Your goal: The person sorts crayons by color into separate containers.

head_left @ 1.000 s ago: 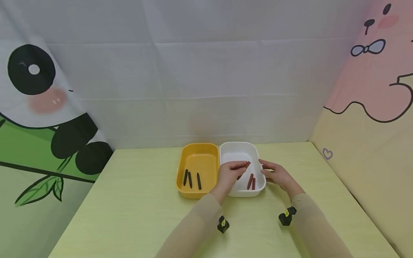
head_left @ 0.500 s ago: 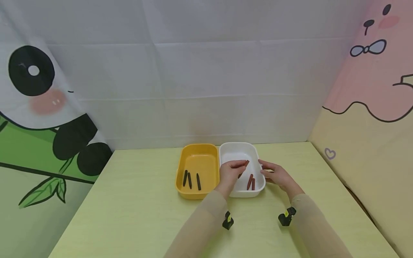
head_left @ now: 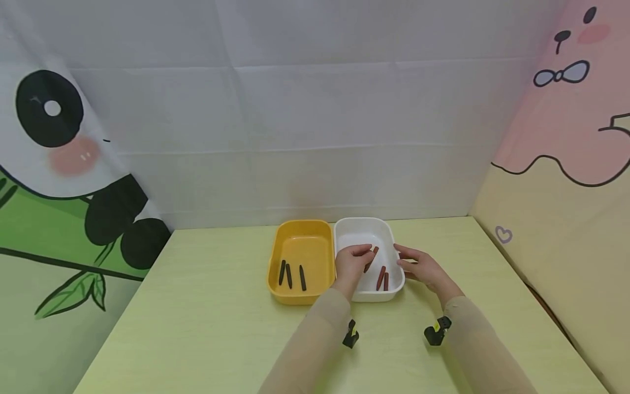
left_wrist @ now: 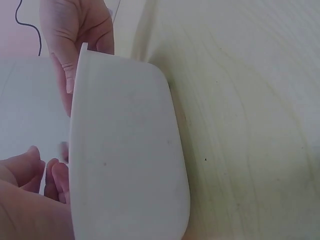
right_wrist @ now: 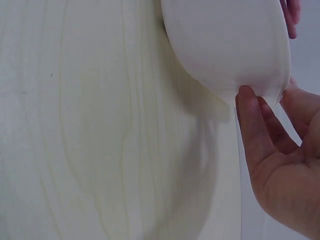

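Observation:
In the head view, my left hand (head_left: pixel 350 266) reaches into the white tray (head_left: pixel 358 226). Its thumb and fingertips are slightly apart beside a brownish-red crayon (head_left: pixel 375 252), which lies slanted and is partly covered by the hand. Two more brownish-red crayons (head_left: pixel 381 278) lie closer to the tray's front. My right hand (head_left: pixel 425 269) holds the tray's right edge. In the right wrist view, one finger (right_wrist: pixel 250 120) presses on the outer wall while other digits reach the rim. The left wrist view shows the left fingers (left_wrist: pixel 56 181) partly hidden by the tray wall.
A yellow tray (head_left: pixel 306 223) stands directly left of the white one, with three dark crayons (head_left: pixel 289 277) inside. Both sit on a pale wooden table (head_left: pixel 197 317). A white cloth (head_left: pixel 315 109) hangs behind, and printed panels stand at both sides.
The left wrist and forearm have swung slightly to the right. The crayon by the left fingertips has settled a little lower and leftward. The right hand stays on the white tray.

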`<state>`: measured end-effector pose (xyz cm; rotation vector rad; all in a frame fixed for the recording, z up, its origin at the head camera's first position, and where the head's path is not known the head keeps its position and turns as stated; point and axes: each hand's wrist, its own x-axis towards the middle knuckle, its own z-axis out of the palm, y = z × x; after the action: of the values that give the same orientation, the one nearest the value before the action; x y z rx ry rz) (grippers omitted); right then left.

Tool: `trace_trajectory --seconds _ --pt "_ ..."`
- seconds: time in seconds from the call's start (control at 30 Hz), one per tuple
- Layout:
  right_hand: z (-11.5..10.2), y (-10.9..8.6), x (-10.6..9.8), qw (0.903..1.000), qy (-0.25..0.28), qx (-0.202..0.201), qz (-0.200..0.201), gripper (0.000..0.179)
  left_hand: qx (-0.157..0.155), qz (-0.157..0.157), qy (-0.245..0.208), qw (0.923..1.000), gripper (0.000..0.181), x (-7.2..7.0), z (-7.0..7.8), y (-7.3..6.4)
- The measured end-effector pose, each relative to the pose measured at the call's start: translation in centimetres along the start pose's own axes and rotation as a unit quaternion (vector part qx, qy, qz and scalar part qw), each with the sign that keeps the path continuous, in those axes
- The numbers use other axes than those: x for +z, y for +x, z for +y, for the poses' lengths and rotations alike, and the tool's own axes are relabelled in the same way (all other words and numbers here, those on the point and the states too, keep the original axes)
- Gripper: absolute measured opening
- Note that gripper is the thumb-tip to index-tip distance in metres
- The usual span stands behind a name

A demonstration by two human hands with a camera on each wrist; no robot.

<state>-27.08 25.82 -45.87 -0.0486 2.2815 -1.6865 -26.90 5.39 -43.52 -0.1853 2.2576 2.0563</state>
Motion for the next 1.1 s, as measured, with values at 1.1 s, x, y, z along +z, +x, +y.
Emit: trace_trajectory --seconds 1.1 --pt "0.1 -1.4 0.1 0.9978 -0.049 -0.044 0.009 0.052 0.102 -0.078 0.056 0.9901 0.027 -8.2 1.0 -4.4"
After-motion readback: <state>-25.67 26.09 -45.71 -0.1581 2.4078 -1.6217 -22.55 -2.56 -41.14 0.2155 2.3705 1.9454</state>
